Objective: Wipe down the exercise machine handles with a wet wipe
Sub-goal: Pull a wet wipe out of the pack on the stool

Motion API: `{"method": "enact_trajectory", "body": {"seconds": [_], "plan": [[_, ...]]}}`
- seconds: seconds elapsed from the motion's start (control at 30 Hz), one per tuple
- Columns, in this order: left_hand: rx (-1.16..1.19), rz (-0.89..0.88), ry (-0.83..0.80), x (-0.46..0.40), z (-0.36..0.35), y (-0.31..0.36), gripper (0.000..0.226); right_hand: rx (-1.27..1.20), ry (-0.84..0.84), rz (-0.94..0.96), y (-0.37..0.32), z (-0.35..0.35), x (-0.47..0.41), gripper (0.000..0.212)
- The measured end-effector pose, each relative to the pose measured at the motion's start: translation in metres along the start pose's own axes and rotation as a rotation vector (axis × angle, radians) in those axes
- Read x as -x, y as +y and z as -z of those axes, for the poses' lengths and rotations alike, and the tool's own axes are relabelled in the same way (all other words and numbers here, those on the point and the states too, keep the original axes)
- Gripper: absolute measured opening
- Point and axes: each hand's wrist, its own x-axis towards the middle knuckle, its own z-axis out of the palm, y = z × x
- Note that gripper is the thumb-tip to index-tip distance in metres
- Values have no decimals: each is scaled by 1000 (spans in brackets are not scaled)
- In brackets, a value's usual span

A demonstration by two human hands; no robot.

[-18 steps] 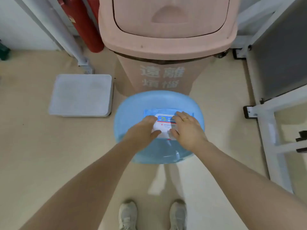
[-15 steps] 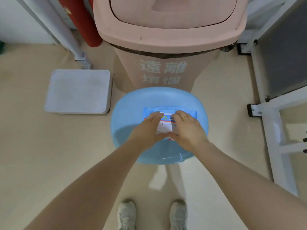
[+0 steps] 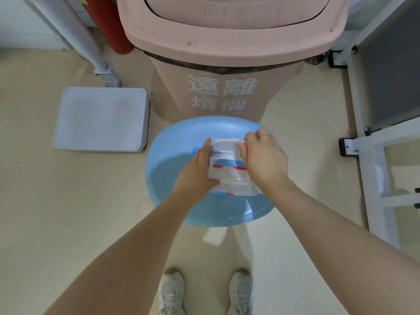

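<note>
A pack of wet wipes (image 3: 228,171), white and blue with a red stripe, lies on a round light-blue stool (image 3: 177,160) right in front of me. Its white plastic flip lid (image 3: 225,146) stands lifted at the far end. My left hand (image 3: 196,176) holds the pack's left side, thumb on its near edge. My right hand (image 3: 263,158) rests over the pack's right side, and its fingers pinch the raised lid's right end. No exercise machine handles are in view.
A pink lidded trash bin (image 3: 227,64) stands just behind the stool. A grey square platform (image 3: 100,119) lies on the floor to the left. A white machine frame (image 3: 372,155) runs along the right. A red cylinder (image 3: 111,23) and grey post (image 3: 75,32) stand at back left.
The flip lid of the wipes pack has been lifted open. My right hand moved to the far right end of the pack, and my left hand slid to its left side.
</note>
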Motion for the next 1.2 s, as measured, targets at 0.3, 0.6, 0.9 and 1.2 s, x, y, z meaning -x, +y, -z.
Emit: {"method": "enact_trajectory", "body": {"seconds": [0.3,0.6,0.9,1.2], "plan": [[-248,-84,29,13,-11,-2,34,-226,-225,70,-7,-18,30,20],[-159,-78,53,13,-13,-6,40,367,-155,172,-32,-7,29,24],[-165,-63,70,14,-13,-7,42,-49,-226,138,-9,-16,22,18],[-202,-39,85,17,-15,-1,43,-905,-487,-107,15,7,30,30]]}}
